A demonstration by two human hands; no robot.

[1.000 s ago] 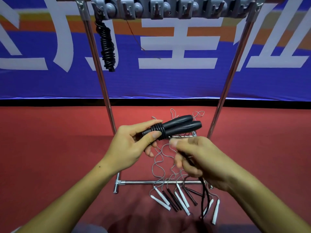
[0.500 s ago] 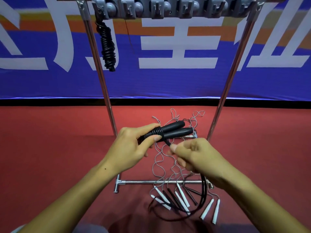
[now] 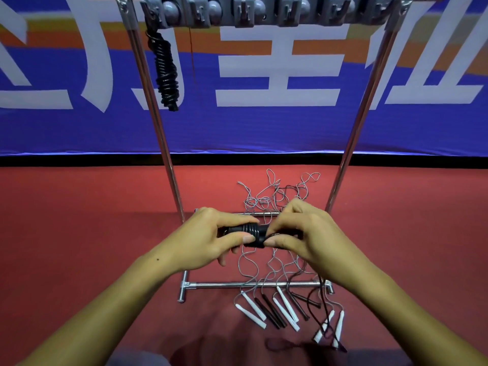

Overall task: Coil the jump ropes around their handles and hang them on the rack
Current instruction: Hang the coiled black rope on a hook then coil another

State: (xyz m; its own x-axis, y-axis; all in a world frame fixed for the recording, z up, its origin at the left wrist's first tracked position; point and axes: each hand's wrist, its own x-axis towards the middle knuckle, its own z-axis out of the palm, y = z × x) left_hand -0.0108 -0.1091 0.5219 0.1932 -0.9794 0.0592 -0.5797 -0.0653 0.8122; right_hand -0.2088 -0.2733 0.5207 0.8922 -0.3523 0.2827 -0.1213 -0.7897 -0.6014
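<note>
Nearest the camera, on the red floor [image 3: 79,233], the jump ropes not yet dealt with lie in a loose tangle: white handles [image 3: 253,310] and dark handles [image 3: 272,311] fan out just in front of the rack's lower crossbar [image 3: 237,285], and their thin grey cords [image 3: 266,202] trail back under it.

Above them, the left hand [image 3: 208,241] grips one end of a pair of black handles [image 3: 252,232], thumb and fingers curled round it. The right hand [image 3: 303,233] is closed on the other end, its fingertips pinching the black rope [image 3: 320,283] right against the coils already laid on. The free tail of that rope drops from under the right hand to the floor.

The step in hand looks like the coiling of a second rope, with only a short band of turns done and much rope left. The next move probably calls for carrying the rope round the handles again, each turn snug beside the last, while the left thumb pins the coils so they do not spring loose.

Farther off, one coiled black rope [image 3: 165,72] already hangs from the leftmost hook of the rack [image 3: 163,143]; the other grey hooks [image 3: 264,11] along the top bar stand free for this one.
</note>
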